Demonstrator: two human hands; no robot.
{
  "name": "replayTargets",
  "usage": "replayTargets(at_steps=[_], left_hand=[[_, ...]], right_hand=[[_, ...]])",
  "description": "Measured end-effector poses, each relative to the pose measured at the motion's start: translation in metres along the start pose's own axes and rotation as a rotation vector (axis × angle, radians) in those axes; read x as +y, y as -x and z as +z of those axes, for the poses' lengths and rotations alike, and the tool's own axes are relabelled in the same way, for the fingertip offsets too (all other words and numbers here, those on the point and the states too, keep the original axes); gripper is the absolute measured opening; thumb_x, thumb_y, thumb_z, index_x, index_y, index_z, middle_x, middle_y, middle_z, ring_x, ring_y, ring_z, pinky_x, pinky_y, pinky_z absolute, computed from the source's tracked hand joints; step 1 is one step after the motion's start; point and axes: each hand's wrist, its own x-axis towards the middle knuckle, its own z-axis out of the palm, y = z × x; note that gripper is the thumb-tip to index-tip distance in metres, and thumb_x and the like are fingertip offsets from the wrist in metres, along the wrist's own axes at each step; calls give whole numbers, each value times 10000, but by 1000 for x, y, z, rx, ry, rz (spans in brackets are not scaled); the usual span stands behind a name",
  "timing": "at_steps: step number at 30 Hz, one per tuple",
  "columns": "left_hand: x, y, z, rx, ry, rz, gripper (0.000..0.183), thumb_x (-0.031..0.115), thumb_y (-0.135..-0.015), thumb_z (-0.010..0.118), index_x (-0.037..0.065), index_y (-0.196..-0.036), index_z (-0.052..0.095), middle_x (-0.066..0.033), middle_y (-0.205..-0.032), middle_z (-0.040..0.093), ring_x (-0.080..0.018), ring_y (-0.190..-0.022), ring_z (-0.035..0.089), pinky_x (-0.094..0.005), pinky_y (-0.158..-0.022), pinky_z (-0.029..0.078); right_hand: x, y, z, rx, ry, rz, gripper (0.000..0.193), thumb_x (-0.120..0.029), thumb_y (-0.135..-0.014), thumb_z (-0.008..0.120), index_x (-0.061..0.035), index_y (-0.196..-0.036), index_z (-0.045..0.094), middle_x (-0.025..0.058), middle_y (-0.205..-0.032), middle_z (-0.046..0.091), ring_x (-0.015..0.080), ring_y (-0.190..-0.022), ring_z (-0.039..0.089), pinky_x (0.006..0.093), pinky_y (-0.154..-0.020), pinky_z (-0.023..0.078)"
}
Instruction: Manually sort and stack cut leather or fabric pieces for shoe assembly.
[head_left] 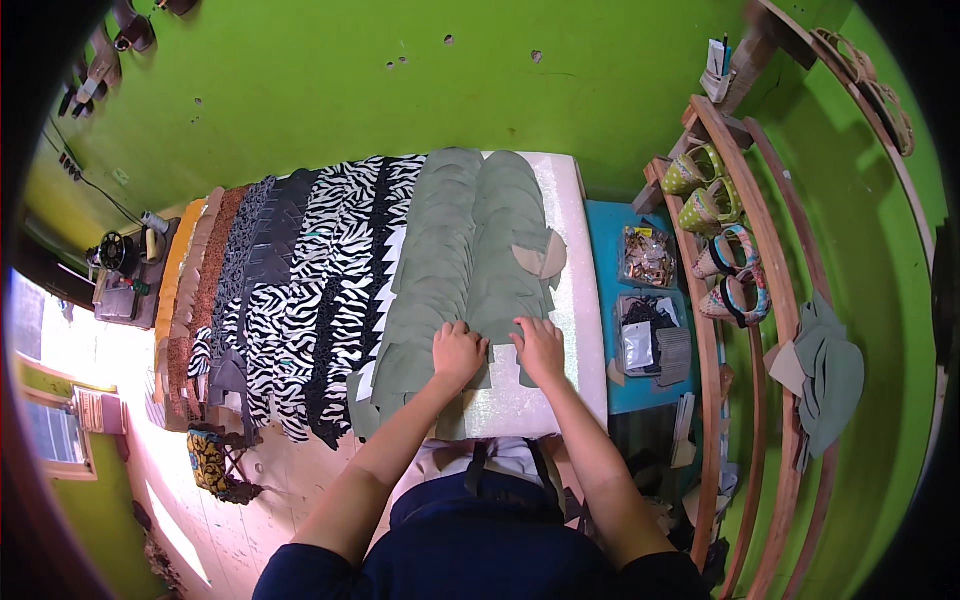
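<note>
Grey-green cut pieces [430,240], apparently shoe uppers of leather or similar sheet, overlap in two long columns on a white table [575,290]. At the near end of the right column, my left hand [459,352] has its fingers curled at the left side of a grey-green piece [503,332]. My right hand [539,350] bends its fingers over the right side of that same piece. Its lower part spreads between and below my hands. Two beige pieces [540,258] lie on the right column, beyond my right hand.
Rows of zebra-print pieces [340,230], with black, brown and yellow ones, lie left of the columns. A blue surface [610,250] on the right bears plastic boxes of small parts [648,256]. A wooden rack [765,270] there holds sandals [735,278] and hanging grey-green pieces [832,380]. A sewing machine [118,255] stands far left.
</note>
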Motion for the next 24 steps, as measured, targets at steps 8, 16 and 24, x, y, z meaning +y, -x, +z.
replayTargets(at_steps=[8, 16, 24], left_hand=[[0, 4, -6, 193, -34, 212, 484, 309, -825, 507, 87, -1247, 425, -82, -1255, 431, -243, -1124, 426, -374, -906, 346], [-5, 8, 19, 62, -110, 303, 507, 355, -880, 385, 56, -1289, 388, -82, -1382, 325, -230, -1280, 293, -424, -1039, 223], [9, -20, 1, 151, 5, 263, 373, 293, -868, 431, 64, -1157, 481, -100, -1273, 429, -255, -1223, 357, -435, -1015, 256]], right_hand=[[-8, 9, 0, 114, 200, -26, 409, -208, -810, 557, -100, -1196, 476, 105, -1180, 465, 267, -1119, 415, 433, -941, 300], [-2, 10, 10, 11, 245, -167, 419, -262, -871, 446, -95, -1255, 437, 21, -1290, 437, 203, -1187, 391, 524, -1026, 200], [12, -83, -10, 161, 181, 153, 583, -361, -803, 554, -77, -1282, 382, 250, -1290, 345, 369, -1205, 329, 443, -1017, 249]])
